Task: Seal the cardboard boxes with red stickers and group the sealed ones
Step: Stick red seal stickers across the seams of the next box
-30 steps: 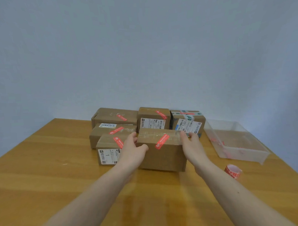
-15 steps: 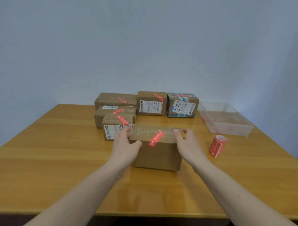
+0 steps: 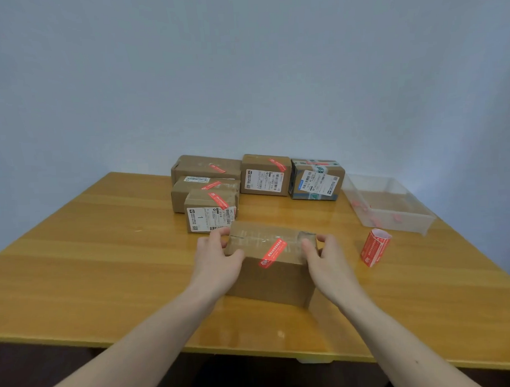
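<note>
Both hands [image 3: 272, 260] have drawn the near box [image 3: 270, 263] back from the group.

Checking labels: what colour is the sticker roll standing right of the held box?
Red with white print, head view: sticker roll.

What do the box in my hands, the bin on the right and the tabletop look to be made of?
Held box: brown corrugated cardboard, matte, with glossy clear tape along its top. Bin: clear plastic, probably rigid; the table shows through its walls. Tabletop: wood or wood-look laminate, glossy, with grain lines and reflections; which one I cannot tell.
</note>
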